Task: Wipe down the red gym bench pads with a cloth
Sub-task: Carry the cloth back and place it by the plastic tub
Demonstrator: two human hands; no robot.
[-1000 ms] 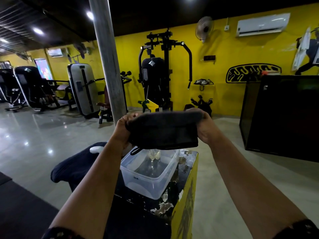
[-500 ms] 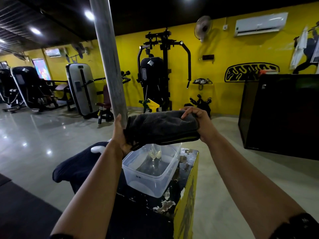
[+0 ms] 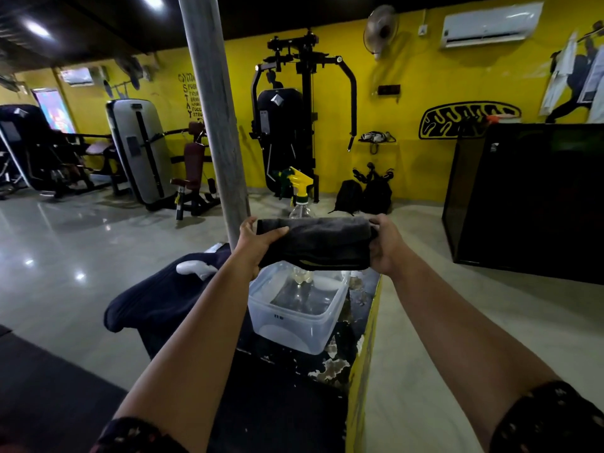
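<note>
Head view: the left grip (image 3: 258,238) and right grip (image 3: 387,246) are each clamping one end of the folded dark cloth (image 3: 317,243), holding its long axis side to side above a clear tub (image 3: 294,325) on the surface (image 3: 336,364), while a maroon-padded machine (image 3: 192,158) is standing well apart, ahead-left.

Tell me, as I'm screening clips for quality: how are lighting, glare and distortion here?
Head view: dim overall; ceiling lights blown out, mirrored as glare spots on the glossy floor; wide-angle distortion tilts the pillar and stretches the forearms; the dark cloth gripped by the left hand and right hand loses detail in shadow.
</note>
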